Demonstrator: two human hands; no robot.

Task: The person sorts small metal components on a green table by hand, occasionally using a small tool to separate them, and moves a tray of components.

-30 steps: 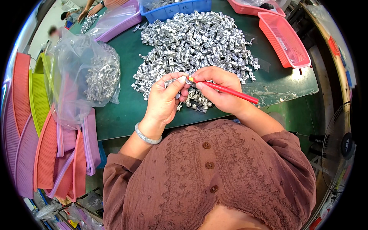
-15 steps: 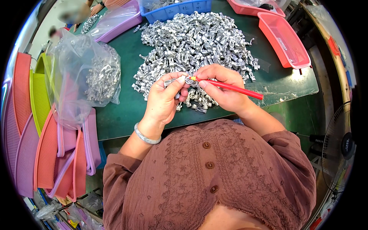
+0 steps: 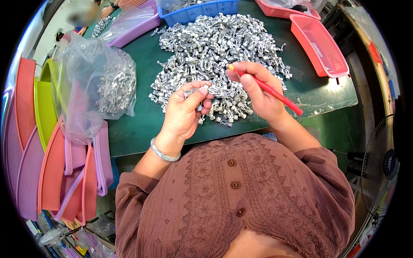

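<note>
In my left hand (image 3: 181,112), thumb and fingers pinch several small grey-and-white corded pieces (image 3: 190,92), like ribbed caps with looped cord. My right hand (image 3: 263,99) grips a slim red pen-shaped stick (image 3: 282,98) with a yellowish tip; its kind is not clear. The stick slants down to the right, its tip up by my right fingertips and apart from the left hand. Just beyond both hands spreads a big heap (image 3: 215,47) of the same grey-and-white pieces, and its near edge lies between and under my hands.
A clear plastic bag (image 3: 92,86) of such pieces sits on the green table (image 3: 133,139) at left. Blue (image 3: 198,16), purple (image 3: 135,26) and pink (image 3: 320,47) trays line the far side. Stacked colourful baskets (image 3: 47,172) stand left; a fan (image 3: 378,165) stands right. Another person's hand (image 3: 107,10) shows far left.
My right hand has drawn the red stick away from the left hand, up and to the right. The left hand keeps its place and its pieces.
</note>
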